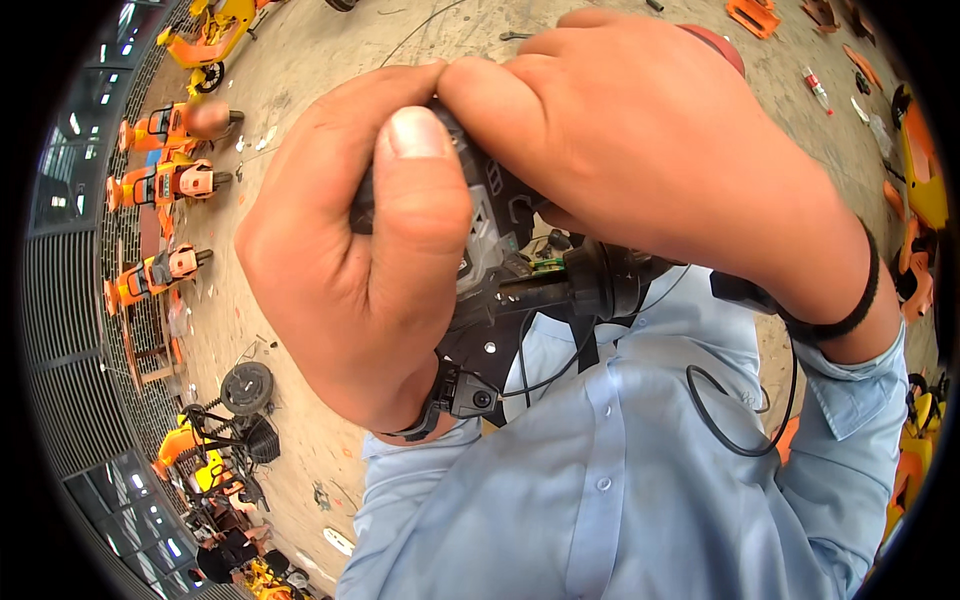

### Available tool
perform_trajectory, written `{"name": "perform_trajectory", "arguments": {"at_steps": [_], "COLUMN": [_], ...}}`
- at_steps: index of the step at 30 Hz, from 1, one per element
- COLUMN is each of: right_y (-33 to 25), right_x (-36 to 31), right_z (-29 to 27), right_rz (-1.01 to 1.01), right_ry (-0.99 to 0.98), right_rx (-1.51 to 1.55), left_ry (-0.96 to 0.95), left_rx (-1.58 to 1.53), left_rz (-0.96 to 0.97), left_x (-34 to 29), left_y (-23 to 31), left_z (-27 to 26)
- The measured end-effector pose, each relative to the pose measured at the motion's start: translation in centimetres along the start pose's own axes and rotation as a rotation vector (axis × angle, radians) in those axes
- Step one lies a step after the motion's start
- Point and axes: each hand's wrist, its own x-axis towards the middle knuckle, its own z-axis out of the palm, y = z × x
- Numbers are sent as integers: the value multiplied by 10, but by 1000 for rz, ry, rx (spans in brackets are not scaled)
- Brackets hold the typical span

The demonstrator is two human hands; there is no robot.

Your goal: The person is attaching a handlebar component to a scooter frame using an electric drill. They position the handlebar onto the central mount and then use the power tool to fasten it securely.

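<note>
At the upper edge of the unit (486, 240): right hand (650, 140), fingers' hold hidden.
Left hand (345, 225): curled round the unit's left edge; uneven pressure could crack it.
Cable (744, 453): looped below the right hand; snagging could jerk it.

Pretty bright overall, some white glare spots on the left-side windows (88, 150), heavy fisheye bend on the slatted wall (65, 320), corners totally black.
</note>
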Motion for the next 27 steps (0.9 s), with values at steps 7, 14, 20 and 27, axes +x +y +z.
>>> {"name": "perform_trajectory", "arguments": {"at_steps": [7,14,20,27], "right_y": [2,-2,-24,-22], "right_x": [4,-10,-35,-8], "right_z": [0,6,18,-9], "right_rz": [-41,112,351,321], "right_ry": [-48,-101,-54,-341], "right_rx": [1,140,136,92], "left_ry": [56,-75,-288,-191], "left_rx": [65,-20,-243,-357], "left_rz": [39,63,114,-80], "left_x": [-5,-1,8,3], "left_y": [4,1,16,0], "left_z": [1,8,10,8]}}
